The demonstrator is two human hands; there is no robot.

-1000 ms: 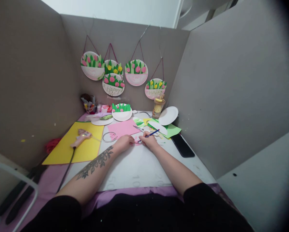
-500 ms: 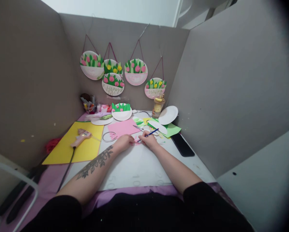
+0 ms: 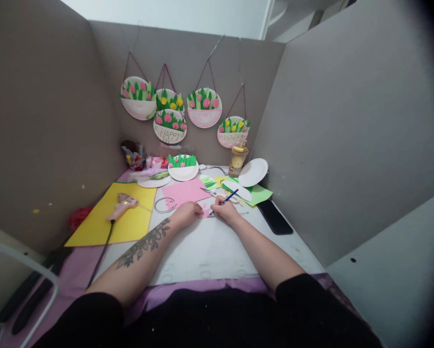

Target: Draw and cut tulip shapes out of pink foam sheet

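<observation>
My right hand (image 3: 224,210) is closed around a dark blue pencil (image 3: 230,196), its tip down at a small pink paper piece (image 3: 206,212) on the white mat (image 3: 202,256). At the piece's left side rests my left hand (image 3: 188,213), its fingers pressed together on the paper's edge. Just beyond the hands lie a pink sheet (image 3: 186,189) and scissors (image 3: 208,192). A clear ring (image 3: 165,205), perhaps a roll of tape, sits to the left of my left hand with small pink pieces inside it.
A pink glue gun (image 3: 122,208) lies on a yellow sheet (image 3: 89,227) at the left. A black phone (image 3: 275,217) is at the right. Behind are a decorated plate (image 3: 183,173), a white plate (image 3: 253,172), green papers (image 3: 262,192) and a cup (image 3: 237,162). Flower plates (image 3: 204,117) hang on the partition.
The pencil tip has moved slightly right along the small pink piece, and the pencil stands a little steeper. My left hand stays at about the same place.
</observation>
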